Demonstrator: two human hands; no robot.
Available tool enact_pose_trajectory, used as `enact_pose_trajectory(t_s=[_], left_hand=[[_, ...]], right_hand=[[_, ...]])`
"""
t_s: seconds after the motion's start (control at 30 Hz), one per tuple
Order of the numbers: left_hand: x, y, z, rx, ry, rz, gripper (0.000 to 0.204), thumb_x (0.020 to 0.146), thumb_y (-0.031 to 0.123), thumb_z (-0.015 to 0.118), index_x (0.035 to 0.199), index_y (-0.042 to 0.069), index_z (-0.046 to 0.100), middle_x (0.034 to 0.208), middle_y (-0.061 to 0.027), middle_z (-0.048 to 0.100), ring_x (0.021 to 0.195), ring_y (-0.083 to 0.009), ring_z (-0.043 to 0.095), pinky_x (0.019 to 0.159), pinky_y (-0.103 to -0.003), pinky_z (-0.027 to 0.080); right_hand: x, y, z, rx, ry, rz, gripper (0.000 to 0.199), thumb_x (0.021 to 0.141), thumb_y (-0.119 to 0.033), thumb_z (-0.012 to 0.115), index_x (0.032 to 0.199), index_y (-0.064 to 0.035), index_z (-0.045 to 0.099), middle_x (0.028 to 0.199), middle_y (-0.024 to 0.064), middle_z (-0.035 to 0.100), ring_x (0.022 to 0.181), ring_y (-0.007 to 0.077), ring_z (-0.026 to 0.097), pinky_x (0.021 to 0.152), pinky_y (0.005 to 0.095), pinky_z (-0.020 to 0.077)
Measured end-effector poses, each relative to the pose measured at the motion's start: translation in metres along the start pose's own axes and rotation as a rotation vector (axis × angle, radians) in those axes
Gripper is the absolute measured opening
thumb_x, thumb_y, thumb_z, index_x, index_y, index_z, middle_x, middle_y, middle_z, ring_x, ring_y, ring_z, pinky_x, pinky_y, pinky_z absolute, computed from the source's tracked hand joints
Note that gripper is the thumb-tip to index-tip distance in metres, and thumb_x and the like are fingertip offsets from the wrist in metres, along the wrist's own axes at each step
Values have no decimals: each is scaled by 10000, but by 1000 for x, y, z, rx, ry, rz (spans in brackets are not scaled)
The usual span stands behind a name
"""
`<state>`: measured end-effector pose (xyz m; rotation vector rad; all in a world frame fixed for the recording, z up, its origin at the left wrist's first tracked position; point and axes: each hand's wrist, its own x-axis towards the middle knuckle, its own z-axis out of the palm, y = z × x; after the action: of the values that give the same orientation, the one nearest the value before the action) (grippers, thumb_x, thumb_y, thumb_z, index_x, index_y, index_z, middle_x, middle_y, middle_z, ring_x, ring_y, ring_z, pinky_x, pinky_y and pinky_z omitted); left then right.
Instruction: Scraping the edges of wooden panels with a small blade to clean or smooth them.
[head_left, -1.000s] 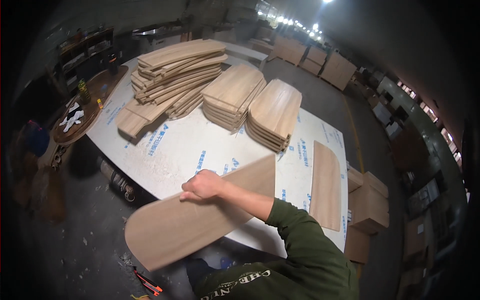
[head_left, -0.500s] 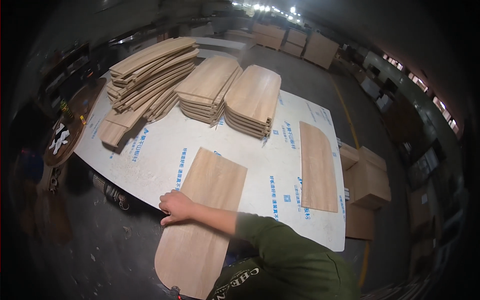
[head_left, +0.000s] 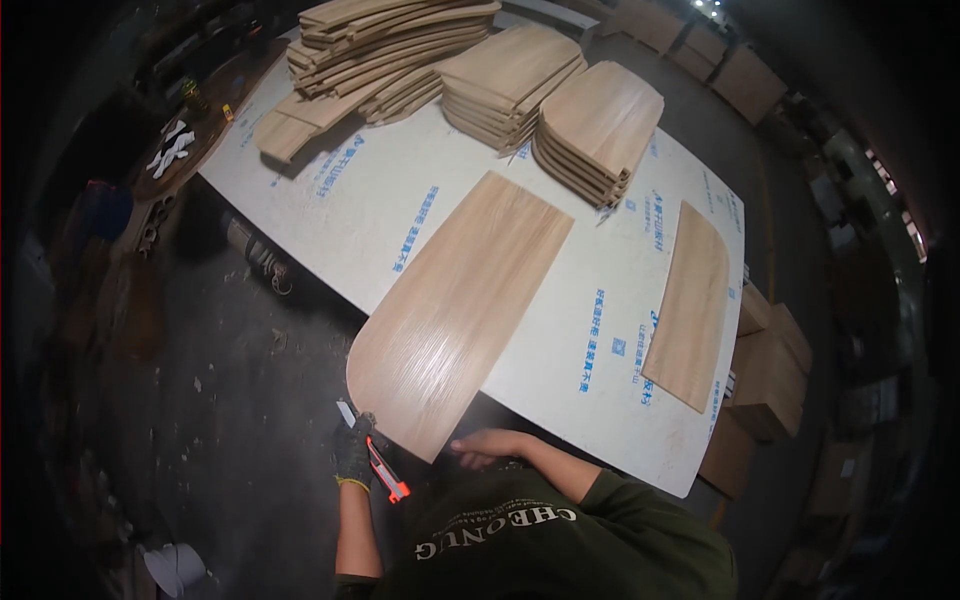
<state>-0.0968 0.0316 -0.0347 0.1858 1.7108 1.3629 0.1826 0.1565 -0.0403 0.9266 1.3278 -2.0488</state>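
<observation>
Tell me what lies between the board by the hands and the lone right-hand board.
White tabletop with blue print lies between the near board and the right-hand board, in the head view.

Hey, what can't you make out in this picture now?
In the head view:
Round-cornered wooden board: underside, hidden by its top face.
Left hand: exact grip on orange utility knife, lost in dark blur.
Right hand: whether it touches the board, too small to tell.
Curved-panel stack: top, cut off by upper edge.
</observation>
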Motion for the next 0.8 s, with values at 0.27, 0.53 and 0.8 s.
enact_pose_trajectory(t_s=[0.27,0.53,0.8], left_hand=[[-129,-59,-22,-458,160,-286,103,881,156,675,979,160,643,810,37,634,631,-86,575,551,-253,464],[-147,-82,-63,-997,37,-244,138,963,216,593,1066,125,596,897,3,602,769,-126,580,709,-286,507],[-133,-60,-64,-505,122,-131,534,1021,250,556,1520,131,406,758,41,521,655,-63,524,602,-268,472]], right_hand=[[75,18,49,725,-266,-279,606,971,-234,645,1464,-7,376,1436,229,501,1280,354,548,1085,475,468],[116,-74,63,848,-131,-321,342,947,-151,647,1277,-78,595,1012,47,676,912,171,657,826,342,562],[133,-119,55,553,95,-277,285,978,-124,587,1247,-33,618,1004,62,698,856,144,676,802,290,573]])
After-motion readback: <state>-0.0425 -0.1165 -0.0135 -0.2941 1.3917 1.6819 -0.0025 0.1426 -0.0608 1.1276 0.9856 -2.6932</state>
